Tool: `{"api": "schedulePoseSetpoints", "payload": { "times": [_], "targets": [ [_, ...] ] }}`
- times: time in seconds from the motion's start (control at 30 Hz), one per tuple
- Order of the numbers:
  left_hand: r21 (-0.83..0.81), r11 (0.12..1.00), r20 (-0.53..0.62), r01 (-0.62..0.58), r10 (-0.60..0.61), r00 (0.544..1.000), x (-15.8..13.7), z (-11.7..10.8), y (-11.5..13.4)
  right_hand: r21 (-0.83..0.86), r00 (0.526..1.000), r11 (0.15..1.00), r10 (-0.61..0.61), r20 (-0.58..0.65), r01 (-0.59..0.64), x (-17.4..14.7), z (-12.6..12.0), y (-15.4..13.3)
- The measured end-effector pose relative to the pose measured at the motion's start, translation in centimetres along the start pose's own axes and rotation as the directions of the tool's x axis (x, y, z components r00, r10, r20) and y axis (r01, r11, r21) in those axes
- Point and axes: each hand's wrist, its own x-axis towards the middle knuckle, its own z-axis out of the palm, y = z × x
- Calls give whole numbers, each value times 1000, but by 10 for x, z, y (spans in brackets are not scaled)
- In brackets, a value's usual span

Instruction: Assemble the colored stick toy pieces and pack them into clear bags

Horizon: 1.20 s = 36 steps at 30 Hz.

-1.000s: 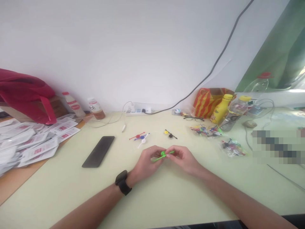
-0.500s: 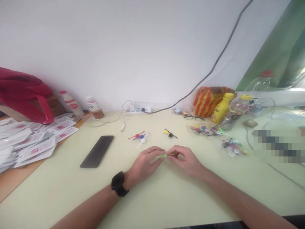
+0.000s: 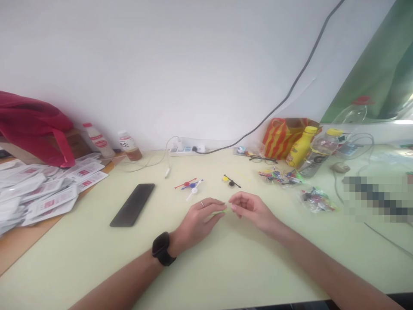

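Between the thumb and fingers of my left hand (image 3: pixel 201 219) is a small light-green plastic piece (image 3: pixel 222 212), mostly hidden; the visible part resembles the nearby arrow spinners. My right hand (image 3: pixel 253 211) is just to its right, fingers curled and thumb slightly apart, with nothing I can make out in them. Beyond my left hand, a red arrow spinner (image 3: pixel 186 184), a blue one (image 3: pixel 186 187) and a white one (image 3: pixel 194 190) lie close together on the table. A black arrow spinner (image 3: pixel 231 183) lies beside a yellow piece (image 3: pixel 225 178) past my fingertips.
A black phone (image 3: pixel 133 205) lies at left, near a pile of white packets (image 3: pixel 48 189). At right are plastic bags of coloured pieces (image 3: pixel 318 200), glasses (image 3: pixel 263 159), a yellow bottle (image 3: pixel 301 146) and a clear bottle (image 3: pixel 319 155). A power strip (image 3: pixel 185 149) sits by the wall.
My right hand's fingers have loosened and come away slightly from the green piece. My left hand keeps its grip in nearly the same place.
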Motion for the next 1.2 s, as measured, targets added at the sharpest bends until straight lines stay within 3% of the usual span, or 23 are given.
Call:
{"api": "schedulePoseSetpoints", "payload": {
  "times": [0.3, 0.53, 0.67, 0.9, 0.97, 1.07, 1.2],
  "targets": [
    [-53, 994, 105, 96, -91, 990, 1, -4, 3, 15, 999, 999, 41, -20, -40, 1, 2, -4],
    [-79, 991, 156, 108, -95, 983, -1, -1, 5, 21, 999, 998, 52, -15, -52, 1, 3, -4],
    [-171, 972, 113, 163, -145, 983, 1, -2, 12, 9, 999, 999, 36, -28, -36, 0, 3, -9],
    [-396, 863, 230, 315, -239, 943, 8, -4, 22, -13, 999, 1000, 27, -17, -27, 1, 1, -3],
    [-423, 841, 203, 338, -275, 940, 9, -2, 18, -67, 997, 998, -6, -79, 1, 1, 0, -1],
    [-472, 794, 157, 383, -352, 923, 8, 0, 11, -273, 969, 957, -153, -192, 97, -2, -1, -2],
    [-552, 706, 148, 443, -440, 886, 5, 0, 4, -467, 934, 853, -330, -136, 234, -11, -1, -8]
  ]
}}
